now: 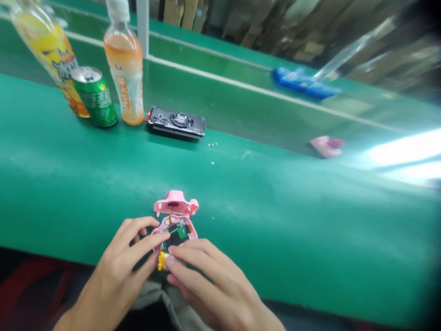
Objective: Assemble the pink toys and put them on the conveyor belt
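Left hand: fingers part-spread and bent, tips at casing and circuit board. Pink casing: between both hands, at their fingertips, neither clearly nearer; its loose upper half lies just beyond, the pair running away from the body. Yellow-ended part: casing's near side, between the hands. Right hand: fingers gathered at that part; firmness of either grip cannot be told. Green bench: bottle, can, second bottle, phone-like slab. Behind: blurred brown stacks, blue pack, pink piece.
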`<state>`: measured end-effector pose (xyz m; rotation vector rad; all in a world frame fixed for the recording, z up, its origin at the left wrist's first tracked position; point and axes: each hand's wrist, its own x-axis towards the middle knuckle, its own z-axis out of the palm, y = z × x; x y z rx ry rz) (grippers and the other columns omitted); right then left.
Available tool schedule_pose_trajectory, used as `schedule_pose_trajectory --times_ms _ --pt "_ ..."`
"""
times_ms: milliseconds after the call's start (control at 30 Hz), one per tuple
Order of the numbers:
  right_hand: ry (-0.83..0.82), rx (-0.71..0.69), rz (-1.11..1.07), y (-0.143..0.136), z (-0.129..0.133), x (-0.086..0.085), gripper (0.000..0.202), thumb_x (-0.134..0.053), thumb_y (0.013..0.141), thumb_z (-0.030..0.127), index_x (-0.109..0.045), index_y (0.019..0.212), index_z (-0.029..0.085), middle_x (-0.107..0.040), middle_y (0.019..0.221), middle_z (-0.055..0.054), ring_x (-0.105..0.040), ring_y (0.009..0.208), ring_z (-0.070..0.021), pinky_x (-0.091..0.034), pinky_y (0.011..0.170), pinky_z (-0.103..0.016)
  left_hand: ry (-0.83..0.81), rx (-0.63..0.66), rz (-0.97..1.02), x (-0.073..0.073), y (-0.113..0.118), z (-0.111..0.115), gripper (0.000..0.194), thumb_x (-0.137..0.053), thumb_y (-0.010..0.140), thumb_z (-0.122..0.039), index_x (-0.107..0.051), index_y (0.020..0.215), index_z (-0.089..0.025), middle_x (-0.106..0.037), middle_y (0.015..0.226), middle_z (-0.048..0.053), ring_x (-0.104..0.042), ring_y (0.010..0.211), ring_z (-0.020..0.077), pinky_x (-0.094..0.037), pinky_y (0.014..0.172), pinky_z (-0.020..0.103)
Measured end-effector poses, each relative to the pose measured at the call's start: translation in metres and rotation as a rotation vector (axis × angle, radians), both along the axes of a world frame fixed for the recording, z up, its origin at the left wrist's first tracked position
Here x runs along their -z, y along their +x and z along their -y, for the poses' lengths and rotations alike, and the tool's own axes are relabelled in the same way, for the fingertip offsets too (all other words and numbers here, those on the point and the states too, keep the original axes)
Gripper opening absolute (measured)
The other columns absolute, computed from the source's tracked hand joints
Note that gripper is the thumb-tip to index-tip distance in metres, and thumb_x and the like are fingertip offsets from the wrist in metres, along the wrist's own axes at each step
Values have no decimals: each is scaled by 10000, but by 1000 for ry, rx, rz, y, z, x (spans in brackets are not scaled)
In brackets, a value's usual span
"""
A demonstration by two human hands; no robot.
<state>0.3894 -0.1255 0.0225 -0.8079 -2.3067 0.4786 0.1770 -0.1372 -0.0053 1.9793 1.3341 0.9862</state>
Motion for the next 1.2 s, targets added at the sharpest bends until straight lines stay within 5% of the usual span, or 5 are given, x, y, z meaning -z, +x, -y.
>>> schedule_pose_trajectory --times_ms 267,833,933,1067,1200 --pt "70 -95 120 27 -29 -2 201 -504 1046 117 -683 1134 141 -754 1097 -95 -691 1045 -180 -619 933 -314 310 -47 -36 19 9 5 396 -636 908 27 -651 1268 -136 -737 1170 105 -677 1115 219 -562 994 325" --pt "67 -86 261 12 -38 -9 257 -465 1056 103 -717 1056 150 -752 962 -67 -699 921 -172 -621 899 -304 353 -2 -204 17 9 3 312 -652 949 -78 -644 1261 -97 -743 1204 118 -661 1172 218 -508 1073 311" --pt "83 -47 315 11 -34 -13 297 -425 1069 116 -721 1054 136 -734 1011 -88 -667 951 -185 -604 913 -325 395 57 -317 15 5 3 358 -663 976 -213 -630 1305 -76 -718 1286 151 -650 1209 260 -524 1063 347" --pt "133 59 324 12 -23 -2 255 -498 1075 242 -705 1172 129 -684 1027 -94 -605 913 -198 -563 798 -342 405 111 -390 17 0 4 335 -575 1003 -158 -622 1324 -73 -684 1333 172 -630 1250 287 -535 1055 369" --pt "124 270 247 12 -8 25 265 -591 1033 222 -700 1265 292 -557 913 -40 -501 808 -172 -453 696 -301 319 103 -367 23 -1 5 377 -595 988 -148 -591 1365 -127 -647 1348 154 -604 1264 274 -510 1070 366"
